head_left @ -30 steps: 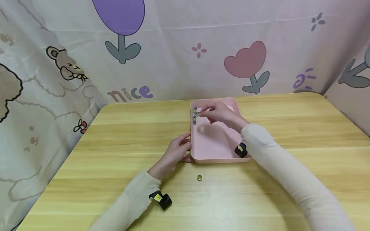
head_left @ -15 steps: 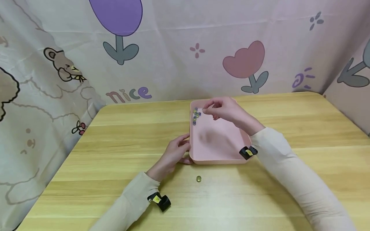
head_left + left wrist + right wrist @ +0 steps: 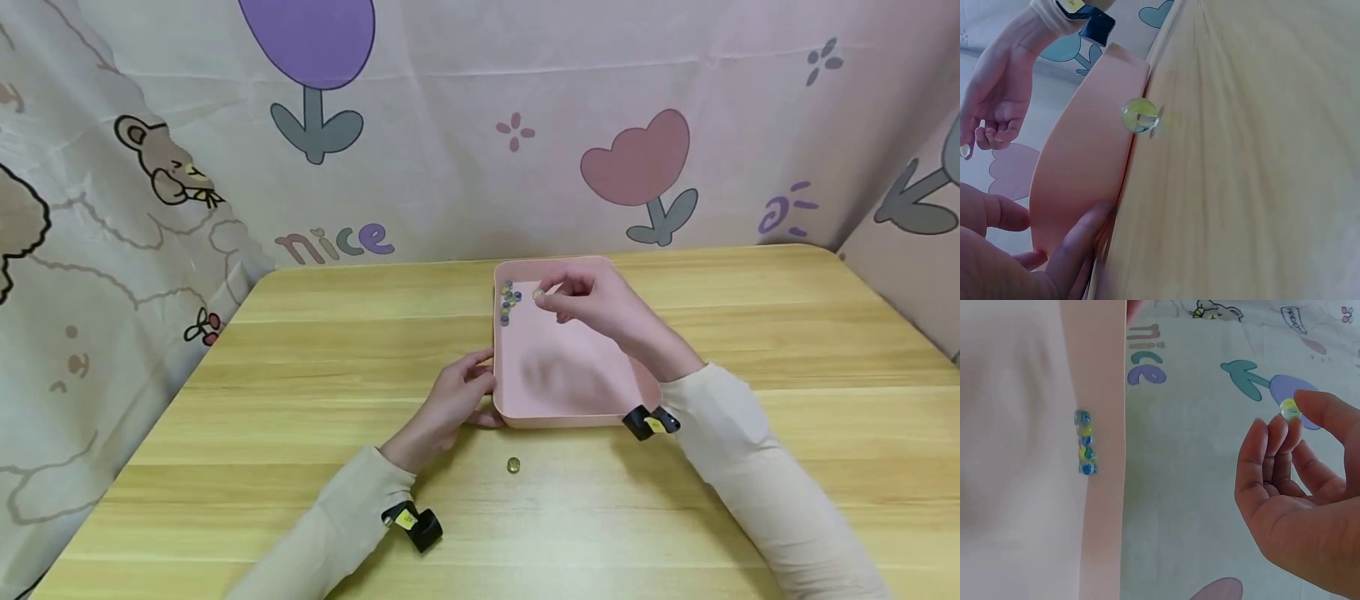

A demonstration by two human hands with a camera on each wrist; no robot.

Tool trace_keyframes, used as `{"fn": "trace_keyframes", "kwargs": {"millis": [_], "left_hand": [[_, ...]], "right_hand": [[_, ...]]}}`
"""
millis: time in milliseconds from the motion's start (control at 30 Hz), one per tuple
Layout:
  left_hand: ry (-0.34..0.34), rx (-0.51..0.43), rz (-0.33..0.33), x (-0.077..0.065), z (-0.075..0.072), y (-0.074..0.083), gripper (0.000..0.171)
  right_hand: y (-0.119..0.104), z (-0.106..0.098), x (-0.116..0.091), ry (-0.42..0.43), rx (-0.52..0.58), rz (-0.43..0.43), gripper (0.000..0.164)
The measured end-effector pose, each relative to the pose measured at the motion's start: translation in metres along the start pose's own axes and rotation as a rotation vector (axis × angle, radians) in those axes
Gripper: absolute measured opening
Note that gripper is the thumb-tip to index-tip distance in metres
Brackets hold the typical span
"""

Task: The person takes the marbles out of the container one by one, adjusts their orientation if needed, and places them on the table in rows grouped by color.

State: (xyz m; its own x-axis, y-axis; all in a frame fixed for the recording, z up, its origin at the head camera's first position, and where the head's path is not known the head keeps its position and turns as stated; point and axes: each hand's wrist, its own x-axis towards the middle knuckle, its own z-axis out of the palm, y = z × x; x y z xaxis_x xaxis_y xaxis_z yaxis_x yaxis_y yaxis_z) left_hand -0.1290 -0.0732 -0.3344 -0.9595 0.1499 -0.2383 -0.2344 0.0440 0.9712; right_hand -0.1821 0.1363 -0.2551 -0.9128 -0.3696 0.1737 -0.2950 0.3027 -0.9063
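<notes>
My right hand (image 3: 588, 300) is raised over the pink tray (image 3: 570, 412), pinching a clear yellow-green glass marble (image 3: 1289, 409) between thumb and fingertips. Inside the tray, along its left wall, sits a cluster of blue and yellow marbles (image 3: 506, 307); the right wrist view shows several in a line against the wall. At the near left corner my left hand (image 3: 450, 392) holds the tray, thumb at the rim and a finger low along the outer wall. Another yellowish marble (image 3: 513, 465) lies on the table in front of the tray, also seen in the left wrist view.
The wooden table (image 3: 337, 375) extends around the tray on every side. A printed cloth (image 3: 450, 167) hangs along the table's back edge and down the left side. Each sleeve carries a small black wrist camera (image 3: 651, 422).
My right hand has drawn back rightward from the marble cluster and lifted slightly, a marble still between its fingertips. More of the cluster shows now. My left hand stays at the tray corner.
</notes>
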Motion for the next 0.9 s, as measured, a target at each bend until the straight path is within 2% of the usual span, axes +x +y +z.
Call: {"fn": "trace_keyframes", "kwargs": {"millis": [200,567,900], "left_hand": [[-0.001,0.003,-0.005,0.0017,0.0006,0.001,0.055],[-0.002,-0.002,-0.015,0.0022,-0.0027,-0.0013,0.052],[-0.006,-0.004,-0.024,0.0024,-0.0022,-0.0012,0.048]], "right_hand": [[0.003,0.001,-0.0025,0.003,-0.006,0.028,0.017],[0.0057,-0.0026,-0.0016,0.0,0.009,-0.045,0.012],[0.0074,0.0003,-0.0099,-0.005,-0.085,0.069,0.019]]}}
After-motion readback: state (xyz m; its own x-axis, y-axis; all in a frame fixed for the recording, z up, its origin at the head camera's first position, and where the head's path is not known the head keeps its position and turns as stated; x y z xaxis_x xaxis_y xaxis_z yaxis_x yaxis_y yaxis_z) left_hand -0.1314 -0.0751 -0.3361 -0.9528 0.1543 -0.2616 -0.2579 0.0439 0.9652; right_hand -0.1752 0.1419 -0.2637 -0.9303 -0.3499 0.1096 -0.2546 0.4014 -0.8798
